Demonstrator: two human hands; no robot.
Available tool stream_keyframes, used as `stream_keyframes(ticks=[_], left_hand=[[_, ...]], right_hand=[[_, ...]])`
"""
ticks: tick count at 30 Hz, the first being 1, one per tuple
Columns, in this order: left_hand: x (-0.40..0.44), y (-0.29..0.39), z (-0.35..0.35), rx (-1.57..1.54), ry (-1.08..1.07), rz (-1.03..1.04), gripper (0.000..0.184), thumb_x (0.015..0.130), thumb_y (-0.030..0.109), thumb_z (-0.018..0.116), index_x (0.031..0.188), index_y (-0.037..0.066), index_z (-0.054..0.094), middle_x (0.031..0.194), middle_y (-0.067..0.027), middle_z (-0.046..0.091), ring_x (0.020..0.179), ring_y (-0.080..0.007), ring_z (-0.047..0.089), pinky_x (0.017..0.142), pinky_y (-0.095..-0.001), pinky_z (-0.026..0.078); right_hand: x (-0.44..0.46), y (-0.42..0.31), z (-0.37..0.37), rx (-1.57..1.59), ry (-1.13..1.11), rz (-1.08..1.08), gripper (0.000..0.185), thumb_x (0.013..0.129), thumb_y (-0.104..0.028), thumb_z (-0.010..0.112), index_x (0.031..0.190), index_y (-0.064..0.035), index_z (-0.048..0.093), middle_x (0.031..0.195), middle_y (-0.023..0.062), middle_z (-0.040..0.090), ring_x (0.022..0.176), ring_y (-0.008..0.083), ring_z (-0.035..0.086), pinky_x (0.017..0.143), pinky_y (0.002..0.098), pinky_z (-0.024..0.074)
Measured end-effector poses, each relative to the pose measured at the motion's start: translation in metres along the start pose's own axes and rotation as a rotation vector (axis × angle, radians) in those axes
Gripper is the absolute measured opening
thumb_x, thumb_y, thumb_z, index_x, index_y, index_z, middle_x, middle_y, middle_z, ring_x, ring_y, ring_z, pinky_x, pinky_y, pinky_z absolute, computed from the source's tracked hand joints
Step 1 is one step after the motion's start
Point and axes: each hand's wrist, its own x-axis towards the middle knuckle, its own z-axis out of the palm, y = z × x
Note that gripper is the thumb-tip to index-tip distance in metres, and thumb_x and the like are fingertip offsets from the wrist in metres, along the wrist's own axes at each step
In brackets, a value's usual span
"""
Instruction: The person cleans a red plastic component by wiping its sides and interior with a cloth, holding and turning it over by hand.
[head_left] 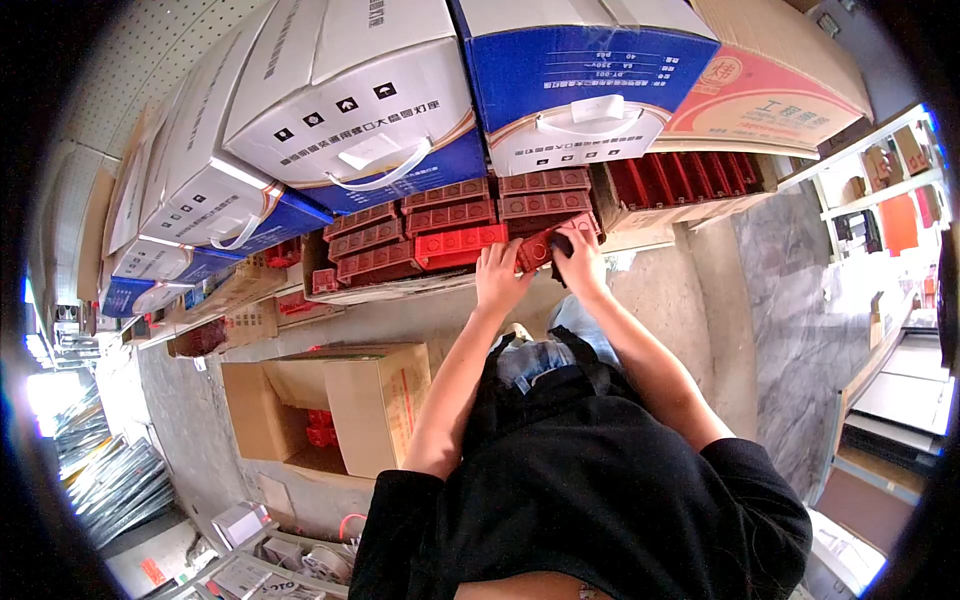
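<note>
Red strip block (536, 252), below the blue-fronted carton (570, 90), is being pinched by left hand (501, 279) and right hand (581, 267); a two-handed positioning step is apparently being performed, an even grip seemingly being required by the next move.

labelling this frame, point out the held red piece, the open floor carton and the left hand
Held red piece (537, 252), head view: face between the hands.
Open floor carton (370, 422), head view: right panel.
Left hand (502, 277), head view: back of the hand.
</note>
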Motion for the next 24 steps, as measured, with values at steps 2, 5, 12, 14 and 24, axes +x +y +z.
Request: stream_keyframes(ticks=[2,5,12,14,24], left_hand=[[-0.002,-0.002,0.000,-0.009,-0.010,0.008,0.059,0.061,0.019,0.077,0.115,0.009,0.055,0.103,-0.0096,0.053,0.098,-0.0294,0.051,0.083,-0.0400,0.043],[-0.003,-0.006,0.004,-0.032,0.012,0.017,0.058,0.061,0.018,0.078,0.115,0.009,0.056,0.102,-0.0098,0.053,0.097,-0.0288,0.053,0.083,-0.0395,0.044],[-0.001,-0.005,0.000,-0.010,0.009,0.011,0.058,0.060,0.021,0.077,0.114,0.011,0.057,0.098,-0.0074,0.053,0.094,-0.0270,0.054,0.079,-0.0403,0.044],[0.000,-0.005,0.001,-0.001,-0.014,-0.004,0.061,0.060,0.022,0.078,0.116,0.011,0.056,0.100,-0.0090,0.053,0.096,-0.0281,0.054,0.081,-0.0407,0.044],[0.000,-0.008,-0.004,-0.039,-0.028,0.001,0.064,0.056,0.025,0.081,0.113,0.010,0.057,0.097,-0.0078,0.053,0.095,-0.0270,0.053,0.080,-0.0392,0.044]], right_hand=[[-0.009,-0.021,-0.001,-0.049,0.001,-0.054,0.034,0.075,-0.022,0.066,0.108,-0.0165,0.059,0.107,0.0147,0.054,0.097,0.0339,0.056,0.080,0.0413,0.0490],[-0.015,-0.027,0.003,-0.001,-0.013,-0.172,0.033,0.072,-0.020,0.068,0.104,-0.0171,0.060,0.100,0.0123,0.055,0.092,0.0334,0.057,0.077,0.0410,0.0501],[0.008,-0.003,0.001,-0.017,0.081,-0.060,0.033,0.072,-0.020,0.066,0.105,-0.0201,0.060,0.102,0.0129,0.054,0.091,0.0334,0.058,0.072,0.0414,0.0515],[0.014,0.003,0.001,-0.048,0.076,-0.065,0.035,0.073,-0.021,0.066,0.107,-0.0186,0.060,0.104,0.0134,0.054,0.091,0.0333,0.058,0.073,0.0411,0.0514],[-0.007,0.001,-0.006,-0.171,-0.099,-0.131,0.039,0.071,-0.022,0.068,0.108,-0.0169,0.060,0.106,0.0123,0.055,0.097,0.0308,0.057,0.079,0.0406,0.0498]])
